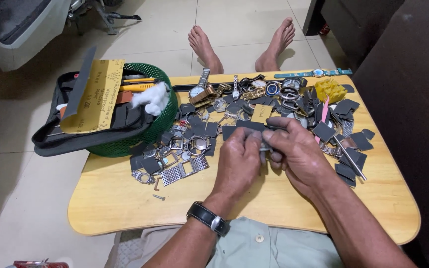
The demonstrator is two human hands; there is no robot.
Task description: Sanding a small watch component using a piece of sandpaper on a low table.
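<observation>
A small metal part [265, 146] sits pinched between the 2 hands, over the middle of the low wooden table [125, 208], just in front of the heap of watch pieces. Only a sliver of it shows between the fingers, so its long axis cannot be told for sure; it seems to run crosswise, from one hand to the other. The left hand [238, 161] is closed on it from the left, fingertips curled in, a black wristwatch [207, 218] on that wrist. The right hand [296, 151] is closed on it from the right, and also presses a dark strip [254, 127] along the top (likely abrasive sheet). Both hands are equally near. Behind them lie watches [202, 90], bracelets and dark squares [349, 171]. At the left, a green basket [167, 116] holds a black pouch [75, 141], yellow sandpaper [98, 94], yellow-handled tools and white cotton [151, 98].
</observation>
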